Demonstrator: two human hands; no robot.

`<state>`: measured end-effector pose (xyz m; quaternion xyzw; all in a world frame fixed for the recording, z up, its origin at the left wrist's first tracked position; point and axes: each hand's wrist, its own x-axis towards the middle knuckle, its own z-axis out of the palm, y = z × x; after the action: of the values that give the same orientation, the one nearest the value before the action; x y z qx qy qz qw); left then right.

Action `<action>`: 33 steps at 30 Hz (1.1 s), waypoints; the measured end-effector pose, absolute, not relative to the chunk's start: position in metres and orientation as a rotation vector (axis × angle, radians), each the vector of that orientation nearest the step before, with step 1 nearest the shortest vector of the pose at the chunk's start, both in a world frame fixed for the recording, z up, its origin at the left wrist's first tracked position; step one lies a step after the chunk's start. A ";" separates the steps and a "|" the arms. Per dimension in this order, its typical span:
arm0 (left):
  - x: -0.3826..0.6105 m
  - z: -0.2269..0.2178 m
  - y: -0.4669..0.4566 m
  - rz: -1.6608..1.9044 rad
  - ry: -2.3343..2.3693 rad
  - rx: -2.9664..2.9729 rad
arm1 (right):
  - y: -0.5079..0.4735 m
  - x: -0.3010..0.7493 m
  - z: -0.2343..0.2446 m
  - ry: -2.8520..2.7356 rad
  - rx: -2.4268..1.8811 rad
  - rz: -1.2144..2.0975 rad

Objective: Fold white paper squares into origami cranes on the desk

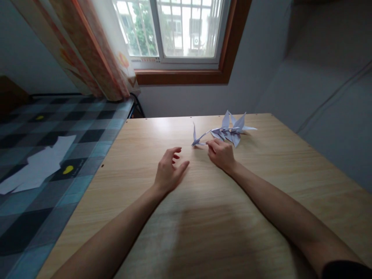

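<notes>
**Holding a Paper Crane at the Table's Far Side**

1. Right hand (221, 154): it lies knuckles up on the wooden table (261, 201), past the table's middle. The fingers are curled and drawn together, and the fingertips (209, 145) close on the near end of the front paper crane (199, 141). The forearm runs back to the lower right corner of the view.

2. Left hand (168, 172): it lies just left of the right hand and clear of it. The fingers are loosely spread and slightly bent, and the thumb points right. It holds nothing and touches no paper.

3. Front paper crane: it is white and lies on the table top. One thin point stands upright at its left end.

4. Other paper cranes (234, 130): they are clustered directly behind the right hand, with their wing tips pointing up. They touch or overlap one another.

5. Surroundings: a bed with a checked blanket (58, 128) adjoins the table's left edge. Loose white paper sheets (37, 166) lie on it. A window (174, 31) and a patterned curtain (95, 50) stand behind.
</notes>
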<state>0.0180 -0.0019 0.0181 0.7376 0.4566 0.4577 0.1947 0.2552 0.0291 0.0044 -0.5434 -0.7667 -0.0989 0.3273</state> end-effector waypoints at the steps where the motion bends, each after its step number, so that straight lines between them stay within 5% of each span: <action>1: 0.018 0.016 0.000 1.267 1.269 2.067 | 0.022 0.250 0.004 -2.006 -1.332 -0.236; 8: 0.019 0.014 -0.001 1.197 1.206 2.084 | -0.007 0.217 0.010 -1.985 -0.887 0.020; 22: 0.038 0.020 -0.006 1.341 1.007 1.270 | 0.006 0.204 0.006 -1.618 -0.971 1.017; 33: 0.033 0.023 -0.011 1.102 1.038 1.496 | -0.002 0.197 0.009 -1.508 -0.927 1.047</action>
<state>0.0326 -0.0108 0.0228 0.6148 0.4265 0.4526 0.4851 0.1970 -0.0024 0.0086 -0.3859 -0.6279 0.4361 0.5163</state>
